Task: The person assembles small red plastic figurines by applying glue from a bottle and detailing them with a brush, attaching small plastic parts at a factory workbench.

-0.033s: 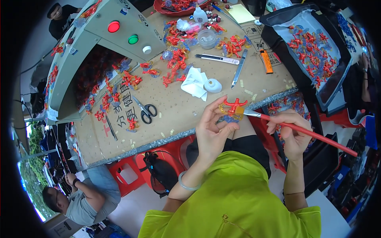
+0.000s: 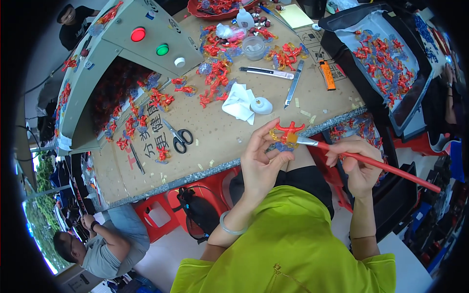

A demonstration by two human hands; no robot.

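Observation:
Above my lap, just off the table's front edge, my left hand (image 2: 263,158) pinches a small figurine (image 2: 288,128) between thumb and fingers. The figurine is red on top, with clear yellow and blue parts below. My right hand (image 2: 359,163) is closed around the red handle of a paintbrush (image 2: 391,168), which slants down to the right. Its flat, yellowish bristles touch the figurine or lie right over it; the exact contact is hard to make out. My left fingers partly hide the figurine's lower side.
Similar figurines (image 2: 215,73) lie heaped on the table and in a black lined tray (image 2: 337,44) at the right. A grey-green machine (image 2: 115,46) stands at the left. Scissors (image 2: 180,139), a cutter knife (image 2: 266,73), an orange lighter (image 2: 327,75) and a white bottle (image 2: 262,105) lie about. Another person (image 2: 105,244) sits lower left.
The brush's bristles have shifted slightly left and down on the figurine. My left hand keeps its place.

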